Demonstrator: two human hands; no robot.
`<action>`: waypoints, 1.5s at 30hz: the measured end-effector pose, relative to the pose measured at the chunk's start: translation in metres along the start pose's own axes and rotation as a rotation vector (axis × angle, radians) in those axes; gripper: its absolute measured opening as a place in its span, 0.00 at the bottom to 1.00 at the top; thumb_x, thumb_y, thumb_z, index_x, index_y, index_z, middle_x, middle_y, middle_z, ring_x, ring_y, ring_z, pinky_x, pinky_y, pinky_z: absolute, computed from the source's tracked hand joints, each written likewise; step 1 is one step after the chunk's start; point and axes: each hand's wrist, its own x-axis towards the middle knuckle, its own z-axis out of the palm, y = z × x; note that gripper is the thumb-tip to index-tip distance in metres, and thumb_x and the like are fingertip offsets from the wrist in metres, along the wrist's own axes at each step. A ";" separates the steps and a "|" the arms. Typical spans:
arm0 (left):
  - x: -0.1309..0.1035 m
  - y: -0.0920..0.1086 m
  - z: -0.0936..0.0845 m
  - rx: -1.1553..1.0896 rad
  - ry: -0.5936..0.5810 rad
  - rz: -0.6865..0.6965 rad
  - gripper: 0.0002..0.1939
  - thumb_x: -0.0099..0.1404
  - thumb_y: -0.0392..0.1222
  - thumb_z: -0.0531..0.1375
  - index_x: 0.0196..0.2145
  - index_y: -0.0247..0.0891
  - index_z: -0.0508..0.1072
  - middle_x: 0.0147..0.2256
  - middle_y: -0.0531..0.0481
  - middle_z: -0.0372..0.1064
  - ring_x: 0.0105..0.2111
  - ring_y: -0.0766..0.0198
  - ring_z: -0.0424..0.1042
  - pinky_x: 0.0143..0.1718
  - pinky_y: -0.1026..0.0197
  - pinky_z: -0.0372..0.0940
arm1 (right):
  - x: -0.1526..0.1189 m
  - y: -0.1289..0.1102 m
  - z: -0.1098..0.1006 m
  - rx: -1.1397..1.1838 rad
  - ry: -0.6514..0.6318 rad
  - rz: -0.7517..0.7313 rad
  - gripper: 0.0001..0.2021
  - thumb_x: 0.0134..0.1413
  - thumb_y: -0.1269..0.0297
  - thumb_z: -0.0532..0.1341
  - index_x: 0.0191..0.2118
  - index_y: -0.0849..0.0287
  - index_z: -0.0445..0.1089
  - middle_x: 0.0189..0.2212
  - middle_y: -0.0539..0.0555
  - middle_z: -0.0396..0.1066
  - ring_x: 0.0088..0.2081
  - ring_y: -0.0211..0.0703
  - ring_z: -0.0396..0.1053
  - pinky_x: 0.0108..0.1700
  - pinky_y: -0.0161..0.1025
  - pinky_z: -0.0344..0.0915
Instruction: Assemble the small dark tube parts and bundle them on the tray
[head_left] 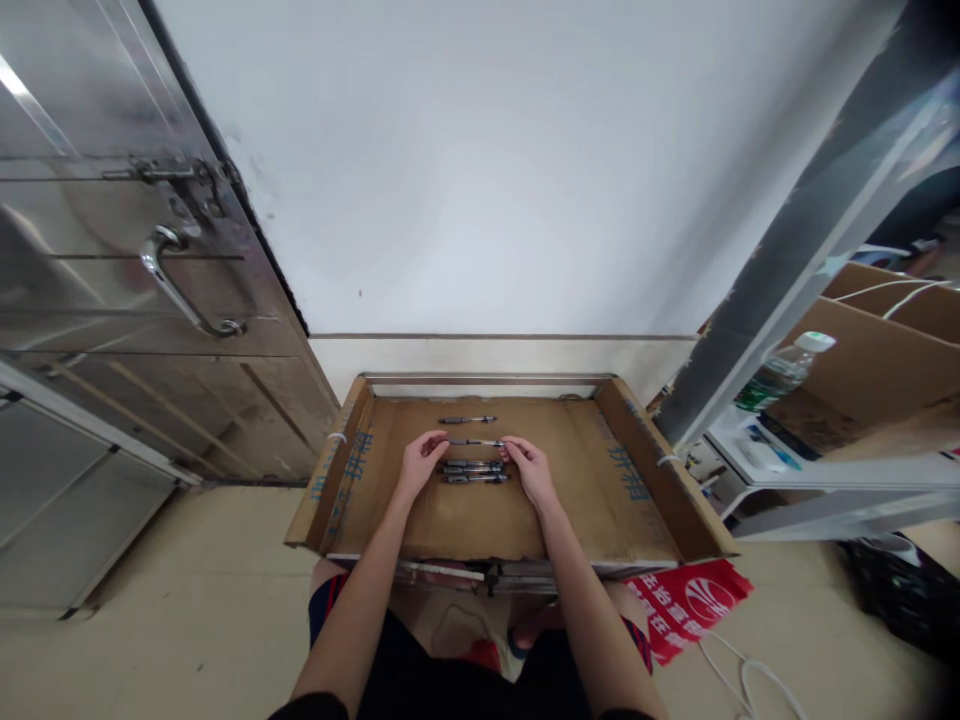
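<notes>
Between my two hands a slim pen (474, 442) lies level, pinched at its left end by my left hand (424, 462) and at its right end by my right hand (529, 468). Both hands have thumb and fingers closed on it. Just below it, several similar dark and clear pens (472, 468) lie side by side on the cardboard, close to my right fingertips. Farther away, a single pen (468, 420) lies parallel to the held one. All of them rest on the brown cardboard (555, 500) lining the table.
Cardboard walls (660, 480) rise along the table's left and right sides. A white wall (480, 180) stands behind. At left is a metal door with a handle (180, 290); at right, a shelf carries a plastic bottle (787, 370) and a cardboard box (885, 360).
</notes>
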 end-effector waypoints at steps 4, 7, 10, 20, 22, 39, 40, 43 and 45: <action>0.000 -0.004 0.002 0.044 0.049 -0.033 0.16 0.59 0.51 0.58 0.36 0.35 0.74 0.28 0.48 0.73 0.27 0.65 0.70 0.31 0.63 0.66 | -0.001 -0.002 0.001 -0.002 0.009 0.002 0.14 0.47 0.52 0.64 0.37 0.56 0.75 0.29 0.53 0.75 0.31 0.43 0.70 0.36 0.39 0.67; -0.001 -0.005 0.001 0.131 0.036 0.009 0.16 0.60 0.51 0.57 0.30 0.35 0.75 0.23 0.50 0.70 0.25 0.65 0.68 0.28 0.64 0.64 | -0.001 -0.002 0.001 -0.012 0.016 0.009 0.15 0.46 0.51 0.64 0.37 0.55 0.75 0.29 0.53 0.75 0.31 0.43 0.70 0.37 0.40 0.67; -0.002 -0.004 -0.001 0.157 -0.004 0.046 0.15 0.61 0.51 0.57 0.30 0.35 0.75 0.23 0.51 0.69 0.25 0.65 0.68 0.29 0.64 0.64 | -0.001 -0.002 0.000 -0.019 0.018 0.013 0.16 0.46 0.51 0.64 0.37 0.55 0.75 0.29 0.53 0.75 0.31 0.44 0.70 0.37 0.41 0.67; -0.001 -0.003 0.002 0.076 0.045 0.033 0.16 0.59 0.49 0.59 0.40 0.35 0.74 0.33 0.47 0.73 0.32 0.64 0.71 0.35 0.62 0.65 | -0.001 -0.002 0.001 0.016 0.015 0.006 0.15 0.46 0.52 0.64 0.37 0.55 0.75 0.28 0.52 0.74 0.30 0.43 0.70 0.36 0.40 0.67; -0.002 -0.002 0.002 0.138 0.053 0.030 0.15 0.61 0.50 0.57 0.35 0.35 0.75 0.28 0.48 0.72 0.28 0.64 0.70 0.32 0.63 0.64 | -0.001 -0.003 0.001 0.008 0.019 0.004 0.15 0.46 0.52 0.64 0.37 0.55 0.75 0.28 0.52 0.74 0.30 0.42 0.69 0.36 0.40 0.66; -0.005 -0.002 0.003 0.159 0.082 0.035 0.17 0.62 0.52 0.55 0.36 0.35 0.75 0.26 0.48 0.71 0.27 0.63 0.69 0.31 0.63 0.64 | -0.001 -0.003 0.001 -0.019 0.021 0.011 0.16 0.46 0.50 0.63 0.37 0.55 0.75 0.29 0.53 0.74 0.32 0.44 0.70 0.37 0.41 0.67; -0.005 -0.002 0.002 0.187 0.082 0.041 0.17 0.62 0.52 0.55 0.34 0.35 0.75 0.25 0.49 0.70 0.26 0.64 0.68 0.30 0.63 0.64 | -0.001 -0.003 0.001 -0.017 0.017 0.010 0.15 0.46 0.51 0.63 0.37 0.55 0.75 0.29 0.53 0.74 0.32 0.44 0.69 0.37 0.41 0.67; -0.005 -0.002 0.001 0.243 0.059 0.071 0.17 0.63 0.51 0.55 0.28 0.36 0.74 0.23 0.50 0.68 0.25 0.64 0.67 0.29 0.63 0.63 | -0.002 -0.004 0.001 -0.015 0.013 0.009 0.15 0.47 0.52 0.63 0.37 0.55 0.75 0.29 0.53 0.74 0.31 0.43 0.69 0.37 0.40 0.67; -0.005 -0.001 0.000 0.224 0.037 0.090 0.15 0.62 0.50 0.56 0.29 0.36 0.74 0.25 0.50 0.70 0.27 0.63 0.68 0.32 0.63 0.64 | -0.002 -0.004 0.001 -0.016 0.016 0.008 0.15 0.48 0.52 0.63 0.37 0.55 0.75 0.29 0.53 0.74 0.31 0.43 0.69 0.37 0.40 0.67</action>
